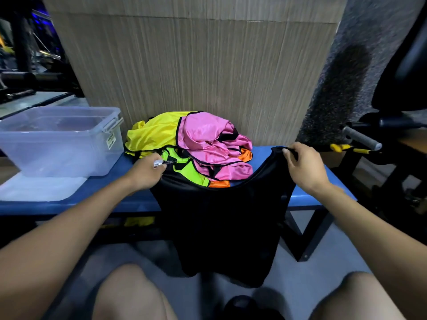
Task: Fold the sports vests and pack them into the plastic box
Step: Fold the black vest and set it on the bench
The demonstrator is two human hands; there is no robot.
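Black vest (221, 227) held up by its two shoulder straps, hanging over the front edge of the blue surface (307, 195) toward the floor. Left strap pinched in curled fingers of the left hand (147, 170); right strap pinched likewise by the right hand (302, 166). Heaped at twelve o'clock behind it: pink vest (212, 144), yellow vest (154, 135), lime-green vest (184, 167), scraps of orange. Clear plastic box (57, 139) at ten o'clock, lidless, on the same surface.
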